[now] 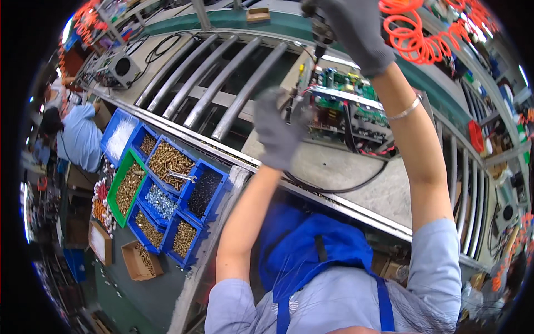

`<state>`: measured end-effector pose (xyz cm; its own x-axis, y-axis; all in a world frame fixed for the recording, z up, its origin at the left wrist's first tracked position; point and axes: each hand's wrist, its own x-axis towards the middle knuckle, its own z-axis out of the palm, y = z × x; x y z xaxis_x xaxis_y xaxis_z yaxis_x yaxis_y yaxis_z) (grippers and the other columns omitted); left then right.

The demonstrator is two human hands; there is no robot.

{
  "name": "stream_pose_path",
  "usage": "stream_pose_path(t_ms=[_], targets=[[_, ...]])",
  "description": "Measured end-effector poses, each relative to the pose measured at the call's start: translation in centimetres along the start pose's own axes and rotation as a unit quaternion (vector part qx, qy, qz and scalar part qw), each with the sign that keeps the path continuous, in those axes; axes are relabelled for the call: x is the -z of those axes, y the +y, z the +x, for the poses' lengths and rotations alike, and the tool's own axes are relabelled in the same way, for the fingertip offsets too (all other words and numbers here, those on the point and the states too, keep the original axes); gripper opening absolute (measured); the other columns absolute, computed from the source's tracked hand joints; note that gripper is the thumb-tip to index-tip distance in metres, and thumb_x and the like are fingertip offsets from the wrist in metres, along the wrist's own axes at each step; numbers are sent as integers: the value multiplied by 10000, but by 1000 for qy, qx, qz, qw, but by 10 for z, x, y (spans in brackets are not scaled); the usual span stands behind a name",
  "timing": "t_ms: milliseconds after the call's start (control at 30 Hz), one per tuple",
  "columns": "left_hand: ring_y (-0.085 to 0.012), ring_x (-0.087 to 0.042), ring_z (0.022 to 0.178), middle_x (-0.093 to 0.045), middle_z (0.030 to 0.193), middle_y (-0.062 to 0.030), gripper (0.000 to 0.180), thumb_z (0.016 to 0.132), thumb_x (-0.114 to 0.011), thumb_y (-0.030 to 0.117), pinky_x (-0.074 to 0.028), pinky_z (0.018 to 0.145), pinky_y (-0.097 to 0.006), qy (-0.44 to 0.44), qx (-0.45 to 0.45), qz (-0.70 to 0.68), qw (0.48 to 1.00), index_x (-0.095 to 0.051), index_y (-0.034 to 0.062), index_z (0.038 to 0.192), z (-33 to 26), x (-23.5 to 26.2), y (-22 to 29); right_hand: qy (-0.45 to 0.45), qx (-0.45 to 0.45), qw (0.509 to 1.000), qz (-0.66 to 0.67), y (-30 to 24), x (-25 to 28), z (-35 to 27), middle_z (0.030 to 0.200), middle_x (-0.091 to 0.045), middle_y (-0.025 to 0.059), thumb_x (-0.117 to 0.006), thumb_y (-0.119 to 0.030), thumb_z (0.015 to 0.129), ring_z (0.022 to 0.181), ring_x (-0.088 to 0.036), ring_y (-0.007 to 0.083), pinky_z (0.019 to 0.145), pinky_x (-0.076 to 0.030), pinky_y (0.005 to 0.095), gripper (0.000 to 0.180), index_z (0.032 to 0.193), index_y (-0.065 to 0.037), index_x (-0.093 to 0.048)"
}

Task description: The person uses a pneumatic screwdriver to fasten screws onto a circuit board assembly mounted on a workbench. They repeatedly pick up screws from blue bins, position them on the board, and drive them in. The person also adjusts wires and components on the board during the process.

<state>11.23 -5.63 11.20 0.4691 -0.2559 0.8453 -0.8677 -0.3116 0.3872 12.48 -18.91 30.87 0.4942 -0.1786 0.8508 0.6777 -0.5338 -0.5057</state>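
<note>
My right hand (359, 36), in a grey glove, is wrapped round a dark power screwdriver (321, 34) whose tip points down. Below that tip stands an electronics unit (353, 103) with green circuit boards, a metal frame and black cables. At the unit's left side is my left hand (279, 132), also gloved in grey. Motion smears its fingers, so I cannot make out whether they hold anything. The unit rests on a pale board (328, 167) on the conveyor, and a black cable (356, 189) curves across the board's front.
To the left, blue bins (207, 192) and a green bin (127, 188) hold screws and small fasteners. A wrench (182, 177) lies over them. Behind are metal rollers (245, 92) and another unit (119, 69). Orange coiled hoses (414, 33) hang at right. A co-worker (82, 136) is at far left.
</note>
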Motion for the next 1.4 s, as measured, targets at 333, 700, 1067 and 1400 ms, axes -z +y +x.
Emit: stream_pose_path(t_ms=[333,700,1067,1400], targets=[[-385,-624,947,-575,1078,-202,779,884,-554,638,-507,784,-474,-212,83,-2,974,-393,147,1467,33,-22,-53,-35,-119,982,140,3,4,-8,818,-634,31,-681,-68,812,707,-627,111,653,-530,266,293,1054,-13,-526],[-393,-599,955,-585,1069,-184,729,924,-518,579,-493,762,-488,-230,45,39,971,-386,71,1430,33,-21,-55,-77,-59,966,238,30,-4,2,840,-607,38,-667,-58,801,671,-608,107,606,-523,249,355,1117,2,-516],[-393,-584,892,-582,1024,-188,694,929,-436,640,-467,714,-470,-171,39,12,984,-515,7,1203,20,-37,-54,-158,-109,929,315,46,-7,13,831,-613,80,-662,-107,801,635,-621,126,563,-516,256,353,1083,51,-521],[-392,-587,888,-583,1022,-202,812,933,-393,666,-470,719,-463,-173,12,49,984,-440,-7,1384,17,-37,-59,-155,-73,914,369,69,-5,12,811,-625,79,-654,-135,825,623,-611,117,555,-521,250,288,1033,35,-548]])
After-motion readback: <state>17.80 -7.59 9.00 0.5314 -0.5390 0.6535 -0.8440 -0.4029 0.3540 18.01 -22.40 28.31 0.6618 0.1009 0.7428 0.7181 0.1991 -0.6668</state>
